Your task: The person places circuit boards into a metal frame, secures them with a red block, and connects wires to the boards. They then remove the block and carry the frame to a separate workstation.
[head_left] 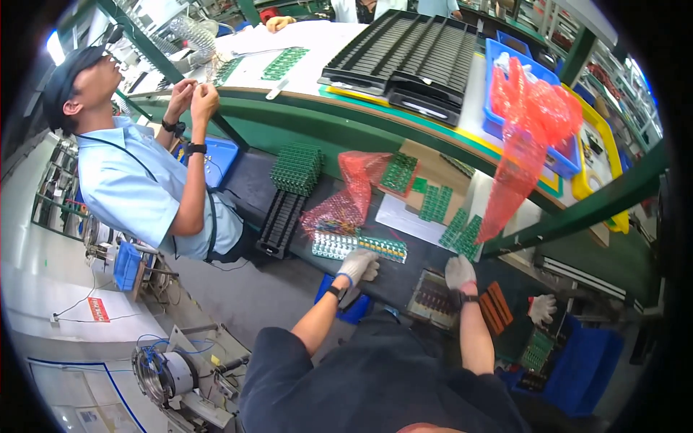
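Note:
My left hand (359,267), in a pale work glove, is at the near edge of a long white tray (333,246) of small parts. Beside that tray, a green strip with yellow and white parts (382,248) lies just beyond my fingers. Those fingers are curled; anything they hold is too small to make out. My right hand (460,273), gloved too, is stretched toward the near end of some green circuit boards (470,235), fingers extended. Left of my right wrist lies a rectangular fixture (433,294) with a row of dark slots.
Brown slotted strips (496,308), a loose glove (541,309) and a blue bin (583,366) are on the right. Red bubble wrap (355,189) and stacked green boards (297,169) lie farther back. A co-worker (155,180) stands left. A shelf (303,108) overhangs the bench.

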Motion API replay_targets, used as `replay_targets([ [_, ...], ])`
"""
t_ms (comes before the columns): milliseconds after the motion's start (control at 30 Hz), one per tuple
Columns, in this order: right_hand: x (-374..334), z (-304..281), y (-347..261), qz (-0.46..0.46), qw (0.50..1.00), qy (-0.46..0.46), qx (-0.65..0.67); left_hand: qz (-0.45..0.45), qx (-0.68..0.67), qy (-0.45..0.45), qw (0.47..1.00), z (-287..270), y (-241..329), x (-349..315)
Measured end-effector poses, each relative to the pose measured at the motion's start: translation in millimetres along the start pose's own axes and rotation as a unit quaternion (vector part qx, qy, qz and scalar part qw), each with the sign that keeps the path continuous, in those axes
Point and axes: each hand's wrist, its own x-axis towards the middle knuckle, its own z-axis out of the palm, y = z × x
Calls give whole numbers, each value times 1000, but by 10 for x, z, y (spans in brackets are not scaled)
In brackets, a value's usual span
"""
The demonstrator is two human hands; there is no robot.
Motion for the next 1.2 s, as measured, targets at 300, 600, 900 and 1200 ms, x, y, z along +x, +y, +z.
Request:
replay_targets([
  [300,-1562,-707,841,-392,649,179,-627,405,567,461,550,-1649,2162,50],
  [600,-2018,-919,918,-405,634,217,-622,381,751,331,425,-1898,2418,843],
  [900,-2108,-1003,1012,-399,595,235,-657,386,822,249,338,-2140,2472,756],
  [1200,-1953,-677,1013,-372,417,120,-820,523,567,273,575,-1619,2157,-402],
])
